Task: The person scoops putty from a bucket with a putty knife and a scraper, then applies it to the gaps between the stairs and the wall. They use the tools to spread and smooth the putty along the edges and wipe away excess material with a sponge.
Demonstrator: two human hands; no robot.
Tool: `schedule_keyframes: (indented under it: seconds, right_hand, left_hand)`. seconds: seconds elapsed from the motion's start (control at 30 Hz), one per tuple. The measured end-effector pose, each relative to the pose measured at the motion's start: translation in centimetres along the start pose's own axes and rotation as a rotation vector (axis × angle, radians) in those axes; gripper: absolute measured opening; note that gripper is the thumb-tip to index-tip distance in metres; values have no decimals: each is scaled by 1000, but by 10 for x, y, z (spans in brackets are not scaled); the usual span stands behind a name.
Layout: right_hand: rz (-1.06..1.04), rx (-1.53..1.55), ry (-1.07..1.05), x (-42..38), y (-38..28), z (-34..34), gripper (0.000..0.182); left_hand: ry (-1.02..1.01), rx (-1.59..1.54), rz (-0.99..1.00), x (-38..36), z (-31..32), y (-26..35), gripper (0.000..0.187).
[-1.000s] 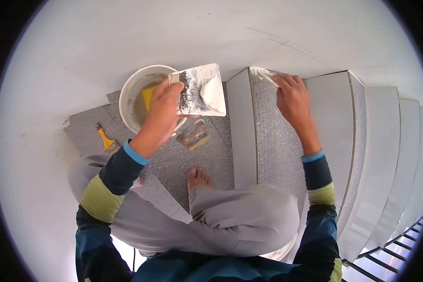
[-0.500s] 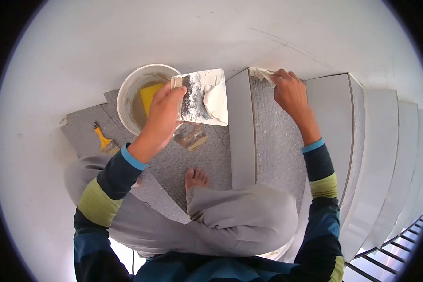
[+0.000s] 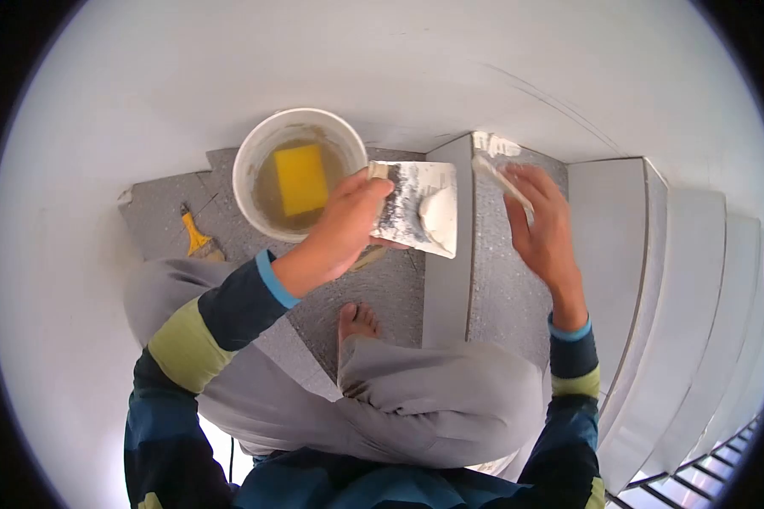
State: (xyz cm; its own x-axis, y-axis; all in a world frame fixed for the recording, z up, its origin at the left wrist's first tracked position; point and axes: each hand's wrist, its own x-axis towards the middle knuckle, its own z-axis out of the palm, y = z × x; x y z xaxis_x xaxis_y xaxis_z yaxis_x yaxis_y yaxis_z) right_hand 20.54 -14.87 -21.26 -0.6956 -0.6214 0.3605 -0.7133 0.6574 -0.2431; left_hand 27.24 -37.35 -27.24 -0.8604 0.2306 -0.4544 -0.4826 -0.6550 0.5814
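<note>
My left hand [image 3: 348, 216] is closed around the handle end of a wide flat putty knife [image 3: 403, 208], held beside the bucket. A smooth mound of white putty [image 3: 438, 219] sits on its blade, near the right edge. In my right hand [image 3: 545, 225] is a narrow scraper [image 3: 502, 182], pinched between thumb and fingers above the grey speckled stair tread [image 3: 509, 297]. Its tip looks coated in white, and motion blurs it slightly. White putty smears [image 3: 495, 144] lie on the tread's far corner, against the wall.
A white bucket [image 3: 239, 182] holds murky water and a yellow sponge [image 3: 300, 180]. On the tiles left of it lies a yellow-handled brush [image 3: 197, 237]. More steps [image 3: 675, 297] rise to the right, with a dark railing [image 3: 696, 462] at lower right. A white wall [image 3: 382, 68] runs behind.
My right hand has pulled the scraper back from the tread's far corner toward me, leaving white smears visible there. My left hand has moved right with the wide putty knife, uncovering the sponge.
</note>
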Motion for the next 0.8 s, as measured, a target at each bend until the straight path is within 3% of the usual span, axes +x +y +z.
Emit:
schedule_keyframes:
  seconds: [0.17,0.23,0.3,0.37,0.43,0.5,0.73,0.8]
  right_hand:
    - [-189,6,-107,0,-40,-10,33]
    - [-243,-45,-89,-1,-42,-10,32]
    - [-317,-126,-265,-2,-34,-15,31]
    - [-228,-161,-305,-3,-6,-27,38]
    - [-10,-254,-148,-10,36,-22,36]
    - [88,-345,-30,-20,81,-10,32]
    - [165,-599,9,-41,139,46,30]
    - [210,-645,-161,-43,137,53,27]
  left_hand:
    - [1,132,55,3,1,-5,21]
    - [45,499,268,10,-3,-10,22]
    - [49,468,259,17,-20,-17,23]
    - [52,416,250,21,-20,-14,24]
    - [61,188,204,11,-11,10,27]
    - [68,173,196,7,-8,17,25]
    - [65,116,128,4,-6,15,26]
    - [65,148,169,7,-11,11,26]
